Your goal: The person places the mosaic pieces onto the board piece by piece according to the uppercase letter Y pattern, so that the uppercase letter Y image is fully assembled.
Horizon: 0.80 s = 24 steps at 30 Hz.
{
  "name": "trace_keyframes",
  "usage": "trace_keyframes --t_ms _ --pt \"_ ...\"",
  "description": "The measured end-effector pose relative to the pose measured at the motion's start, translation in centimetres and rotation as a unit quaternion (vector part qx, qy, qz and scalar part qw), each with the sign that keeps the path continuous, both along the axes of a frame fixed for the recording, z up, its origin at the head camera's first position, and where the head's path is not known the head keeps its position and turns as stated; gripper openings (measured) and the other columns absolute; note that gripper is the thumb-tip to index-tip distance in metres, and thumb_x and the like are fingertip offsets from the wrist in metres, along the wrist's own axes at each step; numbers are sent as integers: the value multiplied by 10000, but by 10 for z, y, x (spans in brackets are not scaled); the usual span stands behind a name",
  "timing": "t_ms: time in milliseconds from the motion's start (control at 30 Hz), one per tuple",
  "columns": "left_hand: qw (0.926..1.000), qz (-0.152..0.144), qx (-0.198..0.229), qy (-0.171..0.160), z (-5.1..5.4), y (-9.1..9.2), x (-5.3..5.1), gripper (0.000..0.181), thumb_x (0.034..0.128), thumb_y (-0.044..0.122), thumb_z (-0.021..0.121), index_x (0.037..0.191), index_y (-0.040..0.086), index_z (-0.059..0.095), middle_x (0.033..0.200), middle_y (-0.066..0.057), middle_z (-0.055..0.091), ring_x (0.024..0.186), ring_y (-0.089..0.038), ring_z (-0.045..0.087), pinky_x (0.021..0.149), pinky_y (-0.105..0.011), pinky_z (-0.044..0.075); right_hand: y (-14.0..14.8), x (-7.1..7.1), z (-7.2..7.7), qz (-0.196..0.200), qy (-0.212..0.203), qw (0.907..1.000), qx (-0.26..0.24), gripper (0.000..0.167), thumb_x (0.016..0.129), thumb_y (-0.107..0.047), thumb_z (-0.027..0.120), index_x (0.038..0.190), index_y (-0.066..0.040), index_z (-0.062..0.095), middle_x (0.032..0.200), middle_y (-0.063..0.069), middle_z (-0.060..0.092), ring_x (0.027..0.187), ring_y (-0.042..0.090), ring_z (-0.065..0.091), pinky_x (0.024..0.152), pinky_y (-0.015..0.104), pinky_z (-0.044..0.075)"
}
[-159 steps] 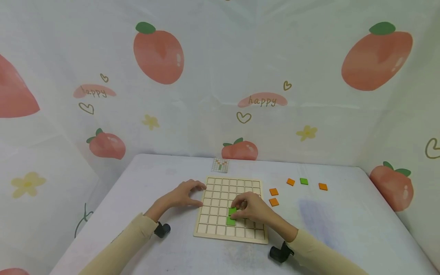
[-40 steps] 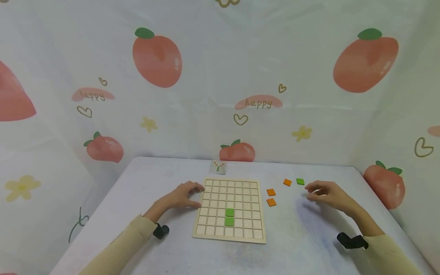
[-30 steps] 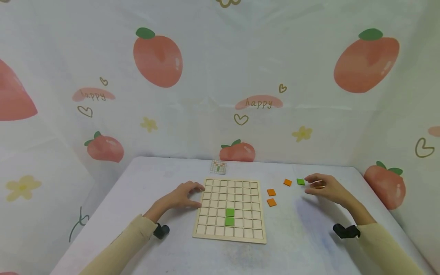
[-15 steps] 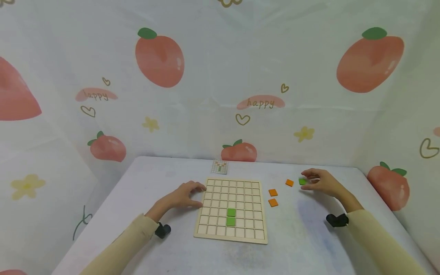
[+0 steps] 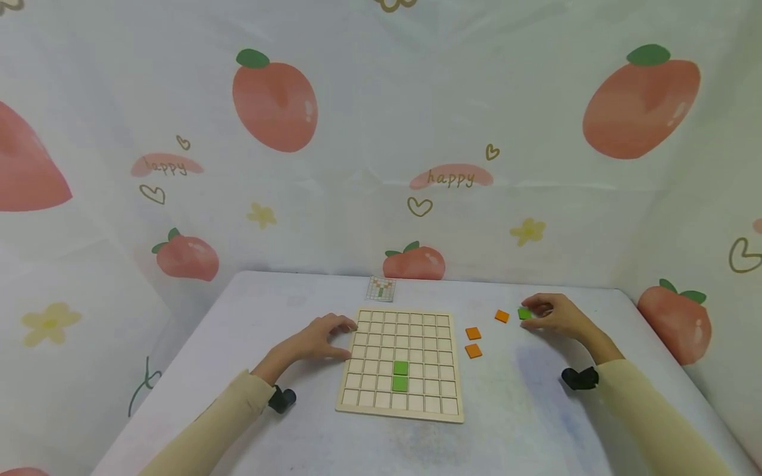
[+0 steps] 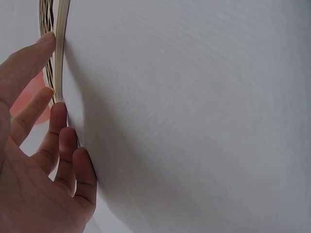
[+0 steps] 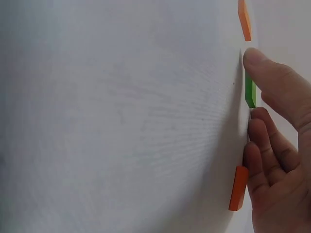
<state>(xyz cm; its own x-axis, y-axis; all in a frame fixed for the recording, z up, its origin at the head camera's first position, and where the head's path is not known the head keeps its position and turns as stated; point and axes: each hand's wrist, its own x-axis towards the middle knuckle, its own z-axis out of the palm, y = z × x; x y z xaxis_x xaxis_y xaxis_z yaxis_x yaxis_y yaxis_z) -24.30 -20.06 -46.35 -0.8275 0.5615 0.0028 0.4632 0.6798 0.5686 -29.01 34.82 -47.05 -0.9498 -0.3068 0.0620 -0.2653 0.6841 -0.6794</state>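
Observation:
My left hand [image 5: 321,336] touches the left edge of a light wooden grid board [image 5: 363,411] with its fingers spread. The left wrist view shows the fingertips along the board's side [image 6: 60,53]. Two green tiles, an upper one [image 5: 401,367] and a lower one [image 5: 399,383], lie in adjoining cells of one column. To the right, my right hand [image 5: 553,316] pinches another green tile [image 5: 524,313] by its ends, low at the table. In the right wrist view, the thumb covers part of that green tile [image 7: 250,91]. The index finger is largely hidden there.
Three orange tiles, a back one [image 5: 502,316], a middle one [image 5: 473,333] and a front one [image 5: 473,350], lie right of the board. Another orange tile [image 7: 238,188] is beside the right fingers, hidden in the head view. A patterned card [image 5: 381,289] lies behind the board.
My right hand has left the green tiles on the board and moved right to the loose green tile, closing its fingers around it. My left hand has stayed at the board's edge.

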Motion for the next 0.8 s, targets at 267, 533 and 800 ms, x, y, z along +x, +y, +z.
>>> trace_keyframes --t_ms 267,533,800 --pt "10000 56 32 -58 0 1 0 536 847 249 848 1295 76 610 1193 -71 600 1122 -308 532 1002 -538 364 2 -4 -2 58 3 10000 15 418 818 -169 875 1135 53 718 1060 117 701 923 250 617 770 279 503" --pt "9999 63 53 -101 1 1 0 534 847 236 850 1295 72 610 1196 -75 596 1135 -314 533 1000 -524 397 1 -4 -2 31 -82 10000 14 377 838 -158 856 1119 58 727 1021 103 695 874 231 590 711 273 496" --pt "10000 42 44 -72 2 2 1 538 847 230 849 1298 66 606 1191 -82 603 1134 -319 536 1004 -529 395 1 -7 -4 32 -85 10000 -11 313 846 -143 845 1074 43 740 936 57 678 827 225 569 683 279 485"
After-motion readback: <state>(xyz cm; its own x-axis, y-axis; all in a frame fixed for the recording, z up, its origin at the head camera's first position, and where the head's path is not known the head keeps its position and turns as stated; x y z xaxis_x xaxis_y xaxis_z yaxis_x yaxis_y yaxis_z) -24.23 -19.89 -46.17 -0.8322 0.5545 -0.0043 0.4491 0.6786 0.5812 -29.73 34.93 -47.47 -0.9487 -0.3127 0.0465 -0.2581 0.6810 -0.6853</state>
